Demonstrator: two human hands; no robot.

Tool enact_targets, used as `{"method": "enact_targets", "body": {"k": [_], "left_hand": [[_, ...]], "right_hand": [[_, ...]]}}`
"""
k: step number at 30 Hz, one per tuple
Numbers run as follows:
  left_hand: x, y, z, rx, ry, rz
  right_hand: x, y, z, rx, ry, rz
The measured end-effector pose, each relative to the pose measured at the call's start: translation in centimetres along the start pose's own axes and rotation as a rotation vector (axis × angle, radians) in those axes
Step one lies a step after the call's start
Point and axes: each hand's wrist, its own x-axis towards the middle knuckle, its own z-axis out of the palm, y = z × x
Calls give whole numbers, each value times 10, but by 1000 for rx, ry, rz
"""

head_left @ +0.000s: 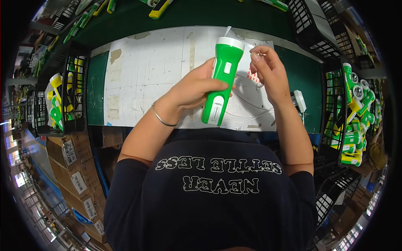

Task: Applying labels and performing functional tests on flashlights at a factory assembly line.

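My left hand [197, 85] is wrapped round the body of a green flashlight [226, 54], its thumb across the front below a white switch. The flashlight is tilted slightly, with its white head at the far end. A thin pale strip [228, 30] sticks up behind the head. To the right of the flashlight and apart from it, my right hand [270, 71] is raised with thumb and forefinger pinched together. Whatever is between those fingertips is too small to make out. Partly behind that hand lies a sheet with red dots [253, 76].
White paper [142, 79] covers the green bench, with a thin white cord [251, 102] on it. A white-headed object [299, 101] lies at the right. Black crates [69, 90] of flashlights stand left and right [345, 113]. More flashlights [159, 9] lie along the far side.
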Motion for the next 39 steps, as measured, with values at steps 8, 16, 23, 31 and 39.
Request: {"method": "enact_targets", "body": {"k": [8,16,23,31,39], "left_hand": [[-6,9,4,-289,-206,-71],[-17,28,14,1127,12,55],[-52,65,-11,1452,72,30],[-38,47,0,1185,-3,-216],[-32,5,-12,527,135,-258]], "right_hand": [[5,-8,-11,-12,-64,33],[-2,-9,-25,-164,-416,94],[-12,1,-45,32,-358,-24],[-7,20,-9,153,-386,58],[-8,83,23,-1025,-56,-194]]}}
